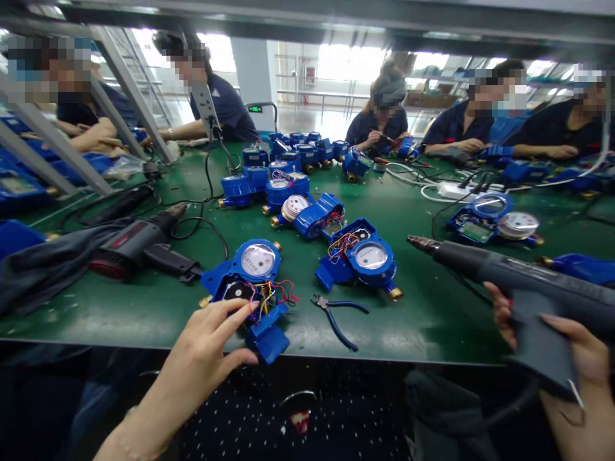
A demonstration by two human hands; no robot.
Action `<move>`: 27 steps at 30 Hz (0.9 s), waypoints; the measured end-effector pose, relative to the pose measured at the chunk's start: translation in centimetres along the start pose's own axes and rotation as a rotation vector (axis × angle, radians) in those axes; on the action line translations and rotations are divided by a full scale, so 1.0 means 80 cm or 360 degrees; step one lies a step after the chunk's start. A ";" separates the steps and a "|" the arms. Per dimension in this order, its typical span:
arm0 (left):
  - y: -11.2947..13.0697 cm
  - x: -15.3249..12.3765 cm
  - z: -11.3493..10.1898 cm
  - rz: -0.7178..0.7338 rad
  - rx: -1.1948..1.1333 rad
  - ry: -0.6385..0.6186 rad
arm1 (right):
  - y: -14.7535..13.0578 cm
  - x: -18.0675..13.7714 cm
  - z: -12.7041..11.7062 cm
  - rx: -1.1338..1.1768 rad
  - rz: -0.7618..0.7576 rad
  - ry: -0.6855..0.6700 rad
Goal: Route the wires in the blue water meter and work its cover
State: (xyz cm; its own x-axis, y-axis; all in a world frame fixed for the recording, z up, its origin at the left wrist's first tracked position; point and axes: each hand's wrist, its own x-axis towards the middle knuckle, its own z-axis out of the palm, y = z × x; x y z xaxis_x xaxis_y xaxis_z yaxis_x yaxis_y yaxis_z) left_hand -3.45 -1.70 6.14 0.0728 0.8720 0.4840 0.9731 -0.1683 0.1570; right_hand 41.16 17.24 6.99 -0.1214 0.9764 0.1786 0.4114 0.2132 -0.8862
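My right hand (pixel 583 346) is wrapped round the handle of a dark heat gun (pixel 509 269), whose metal nozzle points left over the table. My left hand (pixel 206 346) reaches to an opened blue water meter (pixel 257 259) near the table's front edge. Its fingers are apart, the fingertips by the coloured wires (pixel 269 298) and the thumb near the hanging blue cover (pixel 269 339). Whether the fingertips touch the wires I cannot tell. A second opened water meter (pixel 372 256) with loose wires lies further right. Cutting pliers (pixel 336 314) with blue handles rest between the meters and the edge.
On the left of the green table (pixel 423 320) lie another heat gun (pixel 139 246) and a dark cloth (pixel 48 262). Several blue meters (pixel 288 182) cluster behind. A white power strip (pixel 456 191) with cables and an opened meter (pixel 519 224) lie right. Several co-workers sit opposite.
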 end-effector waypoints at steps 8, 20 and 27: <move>-0.027 0.054 -0.011 0.0314 0.0118 -0.0594 | 0.000 0.066 0.055 -0.0526 0.0261 0.0406; -0.005 0.057 -0.002 0.0098 0.0213 -0.0378 | -0.033 -0.047 0.245 -0.1100 -0.0829 -0.0931; 0.042 -0.012 0.027 -0.0554 0.0074 0.0254 | -0.073 -0.078 0.237 -0.1147 -0.0707 -0.1072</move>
State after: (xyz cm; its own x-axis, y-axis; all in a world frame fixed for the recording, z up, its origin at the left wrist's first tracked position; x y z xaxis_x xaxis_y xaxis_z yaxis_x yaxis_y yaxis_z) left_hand 0.25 -2.14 4.34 -0.2954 0.7902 0.5370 0.9427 0.1496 0.2983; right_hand 22.36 9.24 2.95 -0.7718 0.6343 -0.0446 0.6158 0.7281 -0.3011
